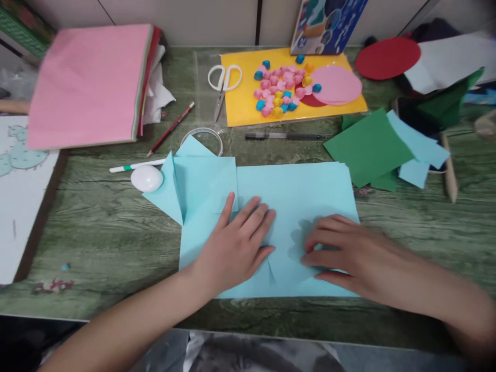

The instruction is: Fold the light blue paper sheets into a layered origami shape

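Observation:
Light blue paper sheets (294, 191) lie stacked before me on the table. My left hand (240, 243) rests on them with its fingers spread, near a small raised flap of paper (271, 271). Over the right part of the sheets is my right hand (341, 253), its fingers loosely bent and apart, with a shadow beside them and nothing visible between them. Smaller folded light blue pieces (205, 178) overlap the stack at its upper left. A white egg-shaped object (146, 178) sits against their left corner, in front of a white pen (120, 169).
Behind lie white-handled scissors (222, 82), a roll of tape (217, 137), a red pencil (170, 129) and a black pen (284, 136). A yellow pack (240, 108) bears small coloured pieces. Green paper (368, 150) lies right, a pink stack (91, 82) left.

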{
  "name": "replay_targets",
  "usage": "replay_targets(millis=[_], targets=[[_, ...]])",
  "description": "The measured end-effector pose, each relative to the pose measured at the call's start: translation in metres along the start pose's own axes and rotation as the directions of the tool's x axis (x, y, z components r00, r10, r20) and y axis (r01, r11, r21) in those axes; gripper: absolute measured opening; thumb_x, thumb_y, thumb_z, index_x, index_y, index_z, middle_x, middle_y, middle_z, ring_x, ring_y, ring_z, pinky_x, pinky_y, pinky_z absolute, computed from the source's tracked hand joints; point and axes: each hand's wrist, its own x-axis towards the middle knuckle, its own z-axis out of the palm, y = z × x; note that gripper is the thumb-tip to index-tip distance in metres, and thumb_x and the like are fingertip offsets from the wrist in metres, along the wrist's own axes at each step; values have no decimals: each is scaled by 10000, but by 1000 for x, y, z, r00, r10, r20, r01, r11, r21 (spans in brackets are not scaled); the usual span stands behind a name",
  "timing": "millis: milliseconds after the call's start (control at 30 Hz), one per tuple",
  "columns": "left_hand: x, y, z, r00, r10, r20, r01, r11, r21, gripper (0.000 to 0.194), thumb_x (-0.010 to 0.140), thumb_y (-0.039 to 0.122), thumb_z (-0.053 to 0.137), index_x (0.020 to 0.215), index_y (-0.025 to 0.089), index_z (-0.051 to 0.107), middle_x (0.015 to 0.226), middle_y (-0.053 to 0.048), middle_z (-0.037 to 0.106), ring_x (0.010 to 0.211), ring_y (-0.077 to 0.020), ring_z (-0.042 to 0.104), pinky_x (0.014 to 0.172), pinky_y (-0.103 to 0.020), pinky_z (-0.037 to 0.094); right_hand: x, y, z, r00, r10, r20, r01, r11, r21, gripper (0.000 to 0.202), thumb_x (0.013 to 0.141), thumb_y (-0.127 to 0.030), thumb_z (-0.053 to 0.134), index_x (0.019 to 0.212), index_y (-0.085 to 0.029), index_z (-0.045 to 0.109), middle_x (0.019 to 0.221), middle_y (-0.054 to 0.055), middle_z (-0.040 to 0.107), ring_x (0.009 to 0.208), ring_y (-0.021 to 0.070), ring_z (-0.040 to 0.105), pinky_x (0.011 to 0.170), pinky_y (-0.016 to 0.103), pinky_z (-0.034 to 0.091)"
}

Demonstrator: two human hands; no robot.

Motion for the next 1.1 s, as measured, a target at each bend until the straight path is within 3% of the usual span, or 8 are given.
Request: replay_targets(millis=[100,333,467,633,767,867,1000,1100], targets=[[-1,2,0,1000,-5,-23,5,1000,0,500,980,407,381,1368,99,453,1416,-111,498,1387,-289,336,1169,-587,69,-3,2,1,996,32,77,-37,998,57,163,896,-281,556,965,-266,703,920,39,662,883,215,561,747,351,408],[-7,5,-1,997,-61,52,61,998,1,648,932,573,382,1455,192,339,1544,-53,312,1429,-312,236,1150,-621,81,-7,10,2,997,64,47,-71,982,175,181,926,-313,522,932,-252,692,842,29,658,829,201,561,734,349,400],[-7,3,-3,995,-62,79,62,998,-3,626,941,567,361,1453,208,344,1557,-50,280,1445,-321,183,1144,-622,93,-7,6,6,993,111,-42,-106,989,99,177,945,-270,492,960,-237,665,836,23,647,818,194,555,774,364,394],[-5,3,-3,994,-58,92,59,998,-10,503,993,417,312,1445,201,358,1554,-61,287,1447,-304,188,1145,-606,108,-1,0,14,981,143,-135,-140,990,30,183,953,-255,471,951,-223,651,810,22,641,804,196,567,792,380,407],[-4,7,-3,990,-102,99,104,994,-16,523,958,381,398,1453,219,344,1560,-56,273,1444,-336,177,1133,-631,87,0,-4,25,919,199,-341,-250,962,-113,175,897,-210,560,1062,-216,617,910,71,639,865,242,560,791,412,427],[-4,11,-1,990,-115,85,116,993,-5,543,947,389,409,1455,208,340,1556,-72,281,1436,-345,197,1131,-624,86,-6,-10,32,879,128,-459,-290,909,-300,333,851,-159,603,1167,-262,586,948,85,645,892,279,560,782,442,429],[-3,14,1,989,-137,48,135,990,32,516,974,381,351,1443,167,357,1540,-137,298,1425,-332,245,1127,-592,141,-8,-19,38,929,-118,-350,-18,933,-361,239,882,-136,502,1079,-203,619,891,67,670,847,244,583,743,410,462],[-2,13,2,992,-125,30,124,992,24,532,959,380,374,1432,136,364,1529,-193,295,1425,-335,246,1124,-588,160,-1,-26,42,927,-176,-332,9,894,-448,225,867,-120,504,1052,-131,632,1001,122,683,946,281,598,831,458,480]])
